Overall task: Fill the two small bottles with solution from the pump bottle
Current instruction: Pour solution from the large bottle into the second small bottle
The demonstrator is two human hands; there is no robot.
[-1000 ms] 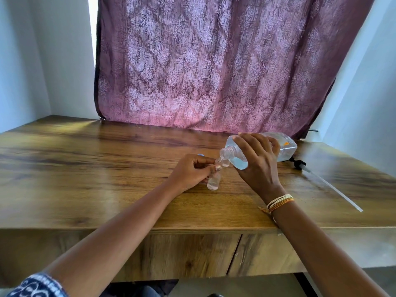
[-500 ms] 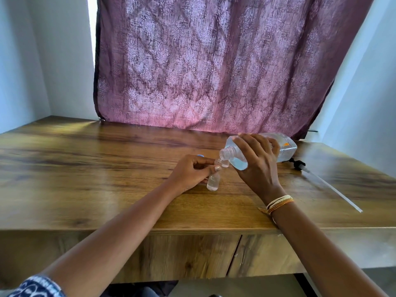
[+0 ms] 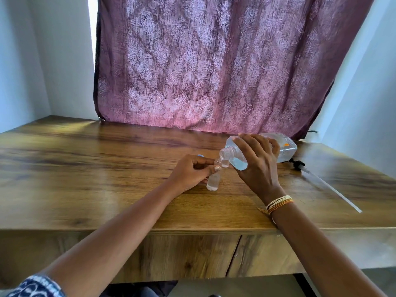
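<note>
Nothing has shifted over the past second: the right hand [image 3: 258,161] still grips the tilted big bottle [image 3: 285,146], its open neck at the mouth of the small bottle [image 3: 213,182] pinched upright on the surface [image 3: 85,168] by the left hand [image 3: 190,172]. Filling appears unfinished; the removed pump [image 3: 300,165] lies alongside.

One wide-angle head view, looking forward and down from above the near edge of the wooden bench [image 3: 107,189], close enough that both forearms fill the foreground, purple curtain [image 3: 214,61] dead ahead, pale walls curving in at either side
</note>
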